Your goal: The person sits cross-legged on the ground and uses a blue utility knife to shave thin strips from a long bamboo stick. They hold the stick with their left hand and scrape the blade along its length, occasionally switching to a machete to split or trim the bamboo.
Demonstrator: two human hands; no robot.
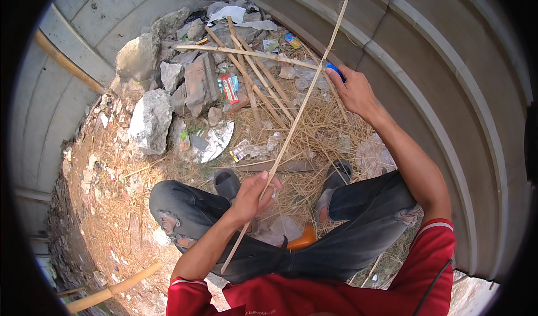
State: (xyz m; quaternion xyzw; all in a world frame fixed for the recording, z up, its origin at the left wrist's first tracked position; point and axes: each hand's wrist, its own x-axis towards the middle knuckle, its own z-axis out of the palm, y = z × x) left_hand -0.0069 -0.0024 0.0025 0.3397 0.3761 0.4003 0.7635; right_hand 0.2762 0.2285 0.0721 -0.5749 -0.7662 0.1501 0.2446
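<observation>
A long, thin bamboo strip (303, 104) slants from near my lap up to the far right. My left hand (253, 198) is closed around its lower part, above my left knee. Farther out, my right hand (356, 93) is closed on a blue handle (335, 71) beside the strip's upper part. Whatever the handle belongs to is mostly hidden, so its kind is unclear. Beyond the strip, several bamboo sticks (255, 72) lie crossed over rubble. Thin shavings (319, 128) are scattered on the ground below my right hand.
Large rocks (151, 120) and a broken brick (200, 85) are piled at the far left. Corrugated metal sheeting (437, 92) curves along the right. A piece of white broken plate (217, 142), wrappers and plastic litter the ground. An orange object (302, 238) sits between my legs.
</observation>
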